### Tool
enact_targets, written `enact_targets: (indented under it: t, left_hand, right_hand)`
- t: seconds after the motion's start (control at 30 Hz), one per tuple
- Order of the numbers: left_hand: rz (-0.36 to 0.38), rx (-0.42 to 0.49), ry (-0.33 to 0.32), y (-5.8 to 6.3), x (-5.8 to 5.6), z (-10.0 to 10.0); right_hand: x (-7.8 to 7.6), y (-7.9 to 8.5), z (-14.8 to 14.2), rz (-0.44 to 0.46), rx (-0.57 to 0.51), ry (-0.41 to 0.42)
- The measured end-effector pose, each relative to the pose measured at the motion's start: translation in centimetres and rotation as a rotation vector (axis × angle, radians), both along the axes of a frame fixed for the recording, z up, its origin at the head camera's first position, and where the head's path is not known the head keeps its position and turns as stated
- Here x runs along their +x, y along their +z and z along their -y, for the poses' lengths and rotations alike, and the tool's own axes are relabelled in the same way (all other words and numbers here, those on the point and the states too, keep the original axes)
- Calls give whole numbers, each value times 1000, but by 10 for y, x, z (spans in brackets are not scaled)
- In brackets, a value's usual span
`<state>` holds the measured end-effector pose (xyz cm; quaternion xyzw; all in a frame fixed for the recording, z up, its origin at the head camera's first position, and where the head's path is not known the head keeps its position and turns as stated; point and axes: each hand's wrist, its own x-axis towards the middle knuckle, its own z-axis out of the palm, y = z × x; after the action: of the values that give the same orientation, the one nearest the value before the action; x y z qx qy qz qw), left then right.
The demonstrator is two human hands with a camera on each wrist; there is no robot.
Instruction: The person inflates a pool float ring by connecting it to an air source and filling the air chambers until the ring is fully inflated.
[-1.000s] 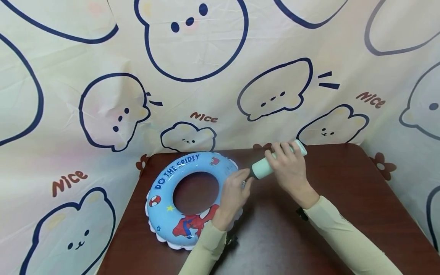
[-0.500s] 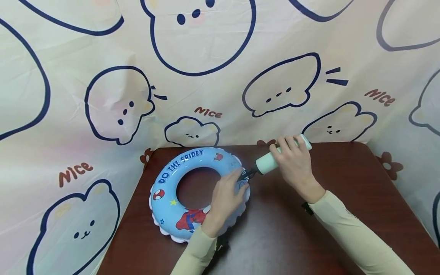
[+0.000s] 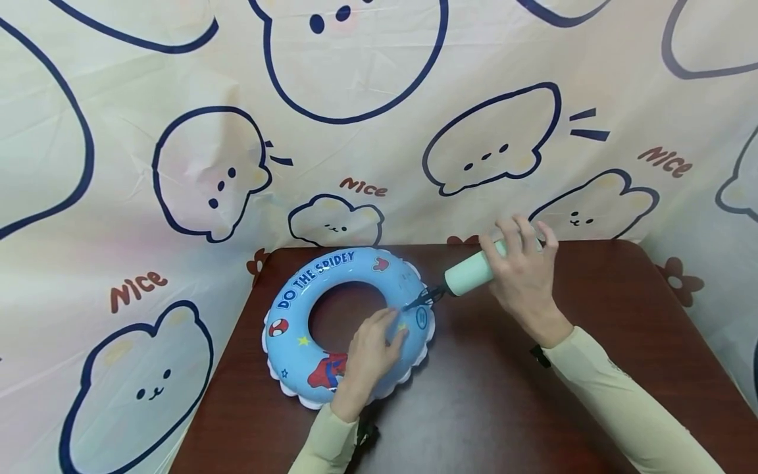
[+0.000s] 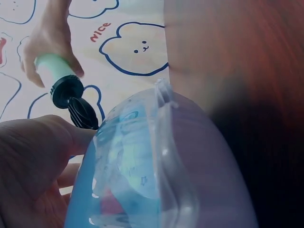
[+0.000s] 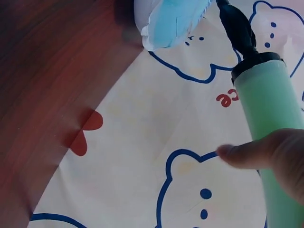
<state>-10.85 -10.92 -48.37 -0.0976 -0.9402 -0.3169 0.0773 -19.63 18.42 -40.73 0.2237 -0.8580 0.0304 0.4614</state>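
Observation:
A blue inflatable swim ring (image 3: 283,345) with a scalloped clear edge lies on the table. My left hand (image 3: 370,355) rests on its right part, fingers relaxed and thumb apart from them. In the left wrist view the thumb (image 4: 71,137) lies beside the ring's blue wall. My right hand (image 3: 527,283) grips a mint-green hand air pump (image 3: 469,273), held tilted above the table. Its black nozzle (image 3: 429,296) points down-left to the ring's upper right, close to my left fingertips. Whether the nozzle tip sits in a valve cannot be told.
The dark brown wooden table (image 3: 503,408) reaches back to a cream cloth backdrop (image 3: 391,158) with cartoon bears. Dark straps show at both wrists, such as the wrist strap (image 3: 540,356) on the right.
My left hand has drawn away from the nozzle, down and left along the ring, uncovering the black nozzle. The right hand keeps hold of the pump. The head view has shifted slightly.

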Motion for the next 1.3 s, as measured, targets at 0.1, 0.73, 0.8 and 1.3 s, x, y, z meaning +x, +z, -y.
enact_targets:
  t: [0.1,0.73,0.8,1.3]
  left_hand:
    - [-3,10,1,-1,1,-1]
    - [14,11,-3,-4,1,-1]
    - [8,11,-2,-4,2,-1]
    - [-20,-6,3,-6,2,-1]
  right_hand:
    - [2,-2,-3,-5,-138,1]
    - [22,-41,0,516,-1126,675]
    - [23,-48,5,568,-1225,801]
    - [34,-89,60,844,-960,745]
